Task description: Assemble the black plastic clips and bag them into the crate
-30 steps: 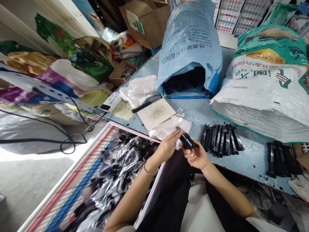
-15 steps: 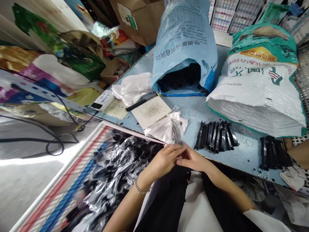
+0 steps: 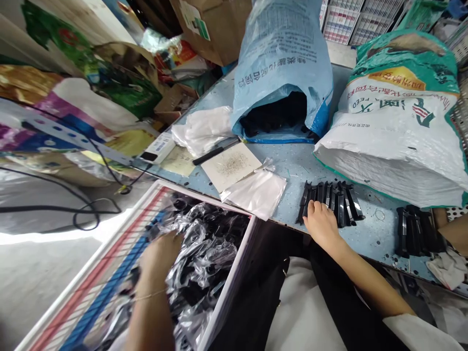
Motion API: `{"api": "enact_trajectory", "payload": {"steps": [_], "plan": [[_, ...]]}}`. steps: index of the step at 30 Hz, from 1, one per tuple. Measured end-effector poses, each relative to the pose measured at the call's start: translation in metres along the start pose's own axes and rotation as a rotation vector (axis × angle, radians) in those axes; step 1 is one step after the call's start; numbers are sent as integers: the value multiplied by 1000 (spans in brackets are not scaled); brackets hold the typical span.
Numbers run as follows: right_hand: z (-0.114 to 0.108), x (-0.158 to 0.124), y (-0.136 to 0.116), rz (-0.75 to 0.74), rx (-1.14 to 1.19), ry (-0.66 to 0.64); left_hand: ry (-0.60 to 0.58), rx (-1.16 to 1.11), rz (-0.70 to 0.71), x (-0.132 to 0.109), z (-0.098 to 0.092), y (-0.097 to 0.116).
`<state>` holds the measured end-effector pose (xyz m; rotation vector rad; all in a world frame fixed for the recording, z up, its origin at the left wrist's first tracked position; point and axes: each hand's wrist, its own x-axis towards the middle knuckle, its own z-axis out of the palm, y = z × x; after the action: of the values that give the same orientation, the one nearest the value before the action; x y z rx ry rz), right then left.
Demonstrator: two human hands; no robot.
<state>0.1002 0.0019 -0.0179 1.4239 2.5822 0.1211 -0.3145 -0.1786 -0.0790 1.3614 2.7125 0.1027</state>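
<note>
My left hand is over the crate at the left, blurred, its fingers hidden behind the back of the hand. Beneath it lie several black pieces in clear plastic bags. At the table edge, my right hand has its fingers curled together on the left end of a row of black plastic strips. Its fingertips close around a black plastic strip there; the grip is partly hidden. Between the hands, a stack of flat clear plastic bags rests partly on a speckled pale card.
A blue sack with dark contents lies open at the back. Right of it is a white and green sack. Another group of black strips lies at the right, near another person's arm. A black cable hangs at the left.
My hands were together at the table edge by the bags. The left has moved down-left over the crate; the right has moved right onto the black strips.
</note>
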Motion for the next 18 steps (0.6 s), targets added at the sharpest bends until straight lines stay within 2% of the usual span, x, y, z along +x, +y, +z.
{"api": "enact_trajectory", "payload": {"steps": [3, 5, 7, 8, 10, 13, 16, 18], "plan": [[4, 2, -2, -15, 24, 24, 183, -315, 364, 3, 12, 111], [6, 4, -2, -20, 80, 13, 206, -427, 539, 3, 16, 180], [8, 6, 0, -15, 146, -15, 141, -427, 549, 6, 19, 225], [8, 7, 2, -9, 180, -22, 88, -455, 506, 10, 19, 238], [8, 9, 8, 23, 271, -24, -26, -578, 380, 20, 20, 246], [6, 10, 20, 117, 599, -48, -139, -765, 252, 40, 21, 233], [6, 12, 17, 174, 1276, -125, -222, -855, 220, 57, 23, 218], [8, 13, 3, 188, 1767, -255, -269, -919, 207, 61, 26, 213]]}}
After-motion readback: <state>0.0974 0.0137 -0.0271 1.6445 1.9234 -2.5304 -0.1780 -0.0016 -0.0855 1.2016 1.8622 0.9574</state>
